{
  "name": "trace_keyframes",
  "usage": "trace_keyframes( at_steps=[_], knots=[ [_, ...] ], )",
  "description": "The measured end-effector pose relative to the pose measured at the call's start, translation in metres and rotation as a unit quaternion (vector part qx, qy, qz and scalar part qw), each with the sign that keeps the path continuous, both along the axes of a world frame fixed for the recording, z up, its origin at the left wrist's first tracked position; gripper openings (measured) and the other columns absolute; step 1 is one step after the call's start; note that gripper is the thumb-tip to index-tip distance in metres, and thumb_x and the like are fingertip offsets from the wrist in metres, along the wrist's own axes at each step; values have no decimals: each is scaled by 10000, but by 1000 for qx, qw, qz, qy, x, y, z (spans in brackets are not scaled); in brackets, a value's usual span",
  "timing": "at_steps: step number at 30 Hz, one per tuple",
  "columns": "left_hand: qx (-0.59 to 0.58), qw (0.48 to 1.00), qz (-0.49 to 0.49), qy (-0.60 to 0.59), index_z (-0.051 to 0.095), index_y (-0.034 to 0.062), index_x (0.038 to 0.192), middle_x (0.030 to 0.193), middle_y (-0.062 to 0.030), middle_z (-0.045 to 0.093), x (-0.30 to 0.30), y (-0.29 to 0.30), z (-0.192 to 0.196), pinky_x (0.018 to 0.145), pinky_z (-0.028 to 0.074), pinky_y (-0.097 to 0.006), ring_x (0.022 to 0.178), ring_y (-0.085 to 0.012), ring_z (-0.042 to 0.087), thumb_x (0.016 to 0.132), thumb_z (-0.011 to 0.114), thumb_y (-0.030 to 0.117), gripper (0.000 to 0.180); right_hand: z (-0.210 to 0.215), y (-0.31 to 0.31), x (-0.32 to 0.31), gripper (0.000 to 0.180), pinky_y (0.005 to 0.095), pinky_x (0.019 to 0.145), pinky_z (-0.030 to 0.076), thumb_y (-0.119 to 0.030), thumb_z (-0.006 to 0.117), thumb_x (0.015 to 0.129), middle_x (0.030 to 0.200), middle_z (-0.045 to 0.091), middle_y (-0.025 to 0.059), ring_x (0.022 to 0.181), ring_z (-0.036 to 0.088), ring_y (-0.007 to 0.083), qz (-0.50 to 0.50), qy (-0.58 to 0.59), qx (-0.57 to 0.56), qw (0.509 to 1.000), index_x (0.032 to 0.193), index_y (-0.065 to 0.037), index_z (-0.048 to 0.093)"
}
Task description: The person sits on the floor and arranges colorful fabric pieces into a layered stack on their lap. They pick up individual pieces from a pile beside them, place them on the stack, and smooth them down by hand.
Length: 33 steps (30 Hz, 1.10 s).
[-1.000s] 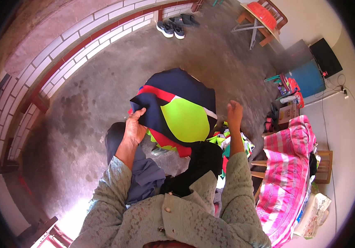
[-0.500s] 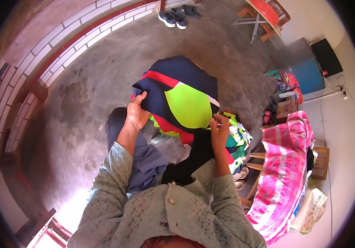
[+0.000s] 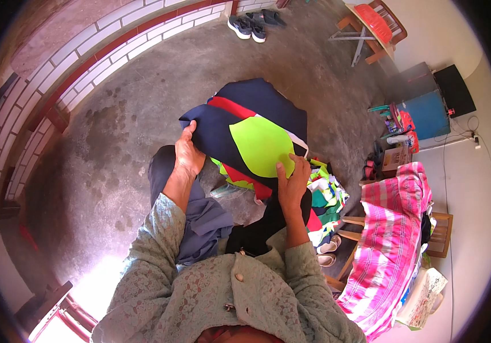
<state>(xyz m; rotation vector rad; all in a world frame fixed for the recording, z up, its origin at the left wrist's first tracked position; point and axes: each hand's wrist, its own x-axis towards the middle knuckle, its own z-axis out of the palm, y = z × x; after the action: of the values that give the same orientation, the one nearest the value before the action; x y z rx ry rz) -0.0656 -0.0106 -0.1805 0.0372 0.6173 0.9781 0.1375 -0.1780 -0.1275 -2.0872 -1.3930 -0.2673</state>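
A stack of cut fabric pieces lies over my knees, with a navy blue piece [image 3: 259,94] at its far side and a red strip [image 3: 231,107] across it. On top is a rounded lime-green fabric piece [image 3: 262,143]. My left hand [image 3: 189,155] grips the near left edge of the navy fabric, thumb on top and the other fingers hidden beneath. Over the lime-green piece's lower right corner rests my right hand [image 3: 294,182], its thumb and fingers apart on the cloth. What supports the stack underneath is hidden.
A heap of colourful fabric scraps [image 3: 326,197] sits by my right knee, with pale shoes [image 3: 328,251] below it. Right of that, a pink checked cloth [image 3: 388,228] covers wooden furniture. Dark shoes [image 3: 246,27] lie on the concrete floor ahead, near a white-tiled wall [image 3: 94,40].
My right hand has moved from pinching the fabric's right corner onto the lime-green piece, fingers now spread. My left hand keeps its hold on the navy edge.
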Motion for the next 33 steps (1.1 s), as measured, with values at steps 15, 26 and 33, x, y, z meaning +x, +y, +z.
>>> trace_keyframes(
  at_steps=[15,26,33],
  knots=[
    [26,1000,-5,15,559,17,1151,1181,-87,597,2,-2,13,972,407,-357,1089,-221,557,889,591,286,377,-27,23,42,246,378,750,429,-158,763,685,854,573,91,848,540,275,-19,81,-23,996,837,-47,605],
    [34,999,-8,20,500,11,1241,1271,-95,545,7,-1,8,1010,379,-399,1170,-224,513,911,568,350,478,-27,-1,54,138,207,644,397,-104,691,821,754,568,-17,675,497,62,-11,456,106,883,800,-50,566],
    [25,999,0,38,476,10,1269,1300,-94,521,6,-1,9,1034,358,-398,1195,-234,492,915,561,355,501,-11,-28,103,47,252,726,447,-57,575,846,874,590,49,782,543,120,1,478,327,815,842,-48,529]
  ],
)
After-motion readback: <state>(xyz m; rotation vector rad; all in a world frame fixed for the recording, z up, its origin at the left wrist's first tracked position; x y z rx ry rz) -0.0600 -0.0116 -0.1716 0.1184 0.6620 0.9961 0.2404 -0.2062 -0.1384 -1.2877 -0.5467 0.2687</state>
